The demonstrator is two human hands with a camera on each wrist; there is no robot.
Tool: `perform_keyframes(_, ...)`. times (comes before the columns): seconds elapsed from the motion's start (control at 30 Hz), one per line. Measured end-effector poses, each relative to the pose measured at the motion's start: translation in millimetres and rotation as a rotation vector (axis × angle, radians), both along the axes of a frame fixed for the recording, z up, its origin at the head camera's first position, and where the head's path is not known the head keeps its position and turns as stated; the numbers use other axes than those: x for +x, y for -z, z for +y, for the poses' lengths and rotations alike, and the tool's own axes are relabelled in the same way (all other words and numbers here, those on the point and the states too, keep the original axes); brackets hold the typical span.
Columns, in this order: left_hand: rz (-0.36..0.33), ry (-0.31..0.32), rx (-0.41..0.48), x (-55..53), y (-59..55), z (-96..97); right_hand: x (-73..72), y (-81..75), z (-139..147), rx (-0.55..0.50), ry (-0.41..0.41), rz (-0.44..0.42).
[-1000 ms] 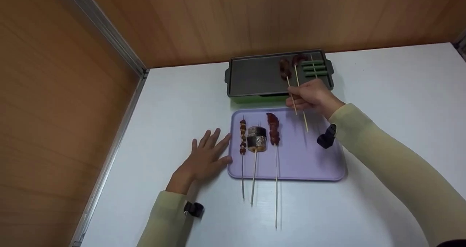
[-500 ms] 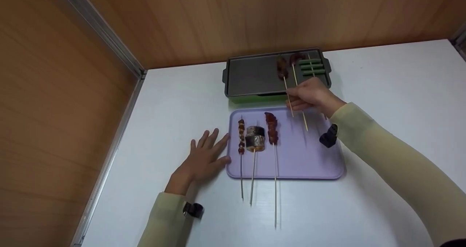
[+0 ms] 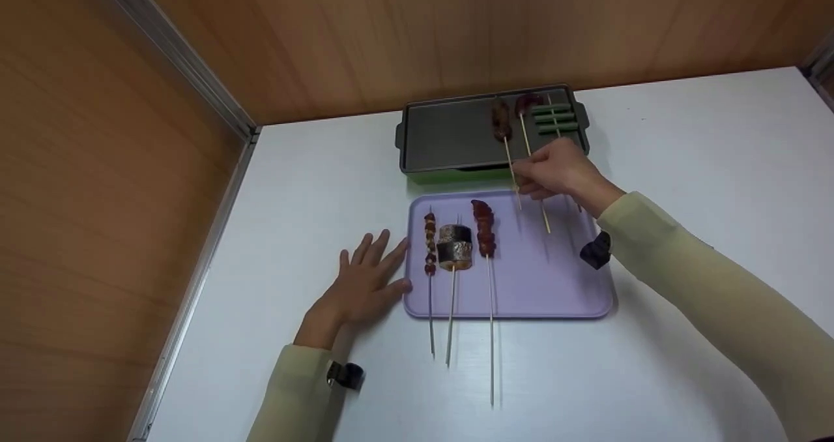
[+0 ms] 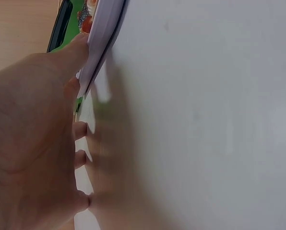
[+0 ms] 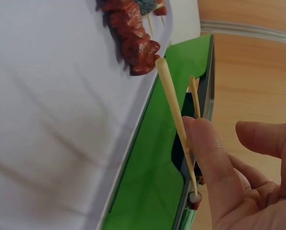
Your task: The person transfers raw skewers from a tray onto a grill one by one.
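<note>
My right hand [image 3: 561, 169] is over the front edge of a dark griddle [image 3: 443, 132], at the stick of a brown lumpy skewer [image 3: 501, 122] lying on it. In the right wrist view the thumb is apart from the fingers, and the stick [image 5: 195, 93] passes behind a fingertip. Beside that skewer lie a dark red curled skewer [image 3: 523, 105] and a skewer of green pods [image 3: 555, 118], its stick partly hidden by the hand. My left hand [image 3: 357, 285] lies spread on the table, thumb and index finger touching the left rim of a lilac tray [image 3: 547, 289].
On the tray lie a skewer of small brown pieces [image 3: 430, 243], one of thick dark-skinned rounds [image 3: 455, 246] and one of red meat chunks [image 3: 484, 230]; their sticks overhang the front rim. Wooden panels [image 3: 404, 38] stand behind and left of the white table [image 3: 260, 233].
The brown skewer's stick end has dropped slightly, and my right thumb and fingers, which pinched it, now stand apart. My left hand stays in place.
</note>
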State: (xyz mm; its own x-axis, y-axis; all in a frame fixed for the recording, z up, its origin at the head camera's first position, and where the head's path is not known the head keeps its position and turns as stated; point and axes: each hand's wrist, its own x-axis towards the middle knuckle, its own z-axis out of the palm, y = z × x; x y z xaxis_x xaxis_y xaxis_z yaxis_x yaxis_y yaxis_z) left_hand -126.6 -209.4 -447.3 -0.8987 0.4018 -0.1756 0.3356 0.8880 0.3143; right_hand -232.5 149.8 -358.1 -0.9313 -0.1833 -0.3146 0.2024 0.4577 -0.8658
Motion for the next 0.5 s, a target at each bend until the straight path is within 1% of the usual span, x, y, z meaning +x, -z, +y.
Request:
perform_keyframes(0.17, 0.014, 0.002, -0.002, 1.0, -1.3, -0.7, 15.0, -4.8, 3.1, -0.006, -0.006, 0.047)
perform_keyframes(0.3, 0.033, 0.006, 0.002, 1.9, -2.3, -2.1, 31.3, -6.6, 8.6, -0.063, -0.032, 0.069)
perform_keyframes(0.4, 0.034, 0.013, 0.003, 2.0, -2.4, -2.6, 45.6, -5.4, 14.6, -0.115, -0.081, 0.051)
perform_keyframes(0.5, 0.024, 0.019, 0.001, 1.7, -2.7, -3.1, 61.6, -1.9, 18.6, -0.149, -0.16, -0.003)
